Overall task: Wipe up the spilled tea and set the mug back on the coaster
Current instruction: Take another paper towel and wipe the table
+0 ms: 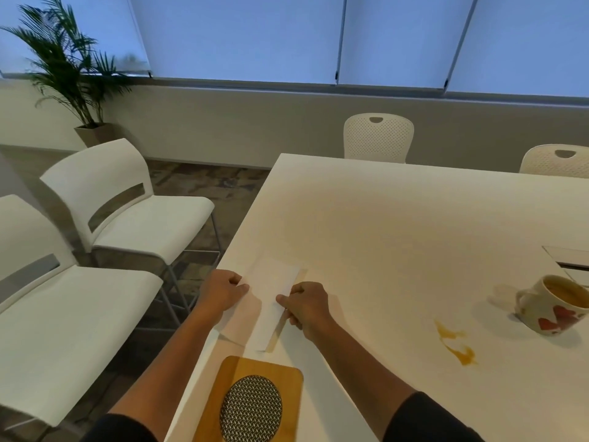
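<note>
A white paper towel (271, 298) lies flat near the table's left edge. My left hand (221, 291) pinches its left side and my right hand (307, 306) pinches its right side. An amber tea spill (459, 346) streaks the white table (382, 218) to the right of my right forearm. Beyond the spill, a cream mug (551, 309) with red hearts lies tipped toward me, handle on the left. A round patterned coaster (251, 408) rests on a wooden board (287, 378) at the near edge, between my forearms.
Two white chairs (127, 215) stand left of the table, and two perforated chairs (377, 137) at its far side. A grey panel or lid (567, 256) sits at the right edge behind the mug. A potted palm (68, 68) stands by the window.
</note>
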Demonstrator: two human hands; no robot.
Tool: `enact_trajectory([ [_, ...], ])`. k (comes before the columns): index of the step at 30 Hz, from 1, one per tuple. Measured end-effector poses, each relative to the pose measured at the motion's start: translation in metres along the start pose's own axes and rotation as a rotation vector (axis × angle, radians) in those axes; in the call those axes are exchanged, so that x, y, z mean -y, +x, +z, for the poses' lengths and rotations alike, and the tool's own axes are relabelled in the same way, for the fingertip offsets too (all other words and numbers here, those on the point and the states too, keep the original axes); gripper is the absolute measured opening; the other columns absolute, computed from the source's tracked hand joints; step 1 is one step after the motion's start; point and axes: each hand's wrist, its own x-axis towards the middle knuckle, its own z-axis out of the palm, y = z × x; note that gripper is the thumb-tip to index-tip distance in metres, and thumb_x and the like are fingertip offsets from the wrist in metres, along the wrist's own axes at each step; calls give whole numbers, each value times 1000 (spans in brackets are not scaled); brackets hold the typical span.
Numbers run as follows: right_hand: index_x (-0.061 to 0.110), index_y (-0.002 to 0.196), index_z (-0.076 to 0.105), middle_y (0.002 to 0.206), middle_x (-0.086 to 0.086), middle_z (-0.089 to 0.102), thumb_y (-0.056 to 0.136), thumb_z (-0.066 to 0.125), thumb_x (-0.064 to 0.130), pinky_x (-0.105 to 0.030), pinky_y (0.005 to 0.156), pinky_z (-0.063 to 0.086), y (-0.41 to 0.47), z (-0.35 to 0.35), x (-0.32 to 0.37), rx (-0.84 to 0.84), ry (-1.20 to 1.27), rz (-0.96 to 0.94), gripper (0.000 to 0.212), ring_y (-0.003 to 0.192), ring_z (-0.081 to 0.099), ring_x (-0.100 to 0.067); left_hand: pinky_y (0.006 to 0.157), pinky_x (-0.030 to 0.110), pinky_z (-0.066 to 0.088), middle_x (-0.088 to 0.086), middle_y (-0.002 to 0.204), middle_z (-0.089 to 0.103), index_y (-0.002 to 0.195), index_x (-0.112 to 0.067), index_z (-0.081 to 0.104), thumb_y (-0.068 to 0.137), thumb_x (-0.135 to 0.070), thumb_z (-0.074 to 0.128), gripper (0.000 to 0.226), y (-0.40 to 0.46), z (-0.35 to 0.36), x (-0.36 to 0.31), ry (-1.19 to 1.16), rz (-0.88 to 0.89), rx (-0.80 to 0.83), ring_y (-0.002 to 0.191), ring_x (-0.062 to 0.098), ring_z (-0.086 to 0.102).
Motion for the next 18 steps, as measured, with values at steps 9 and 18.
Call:
enact_trajectory([
  [9, 10, 106, 79, 93, -7, 82, 93, 78, 9, -31, 64, 63, -32, -47, -3, 78, 277, -47, 13, 78, 78, -23, 81, 38, 54, -8, 96, 70, 94, -27, 71, 89, -33, 79, 12, -43, -16, -23, -406, -11, 62, 91, 18, 64],
  [18, 8, 108, 79, 103, -10, 83, 93, 73, 0, -30, 68, 64, -79, -141, -13, 134, 478, -141, 18, 91, 81, -27, 73, 39, 67, 2, 98, 83, 111, -25, 72, 85, -17, 81, 29, -114, -2, -74, -702, 21, 268, 87, 22, 80],
])
